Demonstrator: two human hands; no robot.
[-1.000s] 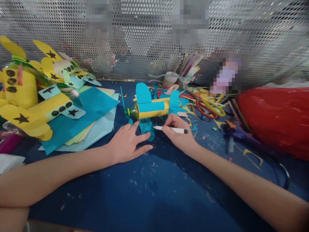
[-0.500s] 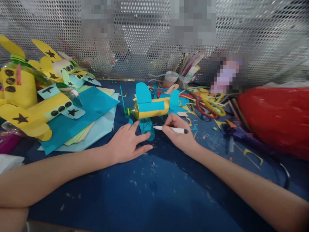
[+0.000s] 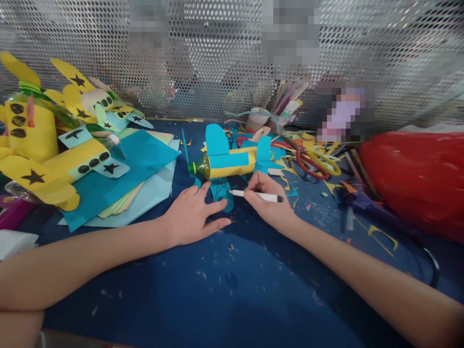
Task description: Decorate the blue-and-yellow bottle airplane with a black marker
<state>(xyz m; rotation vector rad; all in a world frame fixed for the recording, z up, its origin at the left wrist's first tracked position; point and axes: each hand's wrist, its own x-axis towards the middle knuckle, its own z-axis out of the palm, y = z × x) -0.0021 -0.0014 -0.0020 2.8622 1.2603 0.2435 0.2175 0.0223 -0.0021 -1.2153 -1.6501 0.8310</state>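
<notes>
A toy plane (image 3: 232,163) made from a small plastic bottle lies on its side on the blue table, wrapped in yellow with blue paper wings. Its near wing (image 3: 222,193) rests flat and carries dark pen lines. My left hand (image 3: 194,212) lies with fingers spread, fingertips at the near wing and close to the bottle's neck. In my right hand (image 3: 270,198) a white marker (image 3: 259,195) with a black end is pinched, its tip at the right edge of that wing.
Finished bottle planes (image 3: 78,159) with black stars crowd the left, beside stacked coloured paper (image 3: 145,150). Scissors (image 3: 315,164) and paper scraps lie behind on the right. A glue gun (image 3: 377,208) sits by a red bag (image 3: 416,179). Perforated metal (image 3: 217,29) closes off the back.
The whole view has shifted slightly. Both hands keep nearly the same places, and the marker tip stays at the near wing.
</notes>
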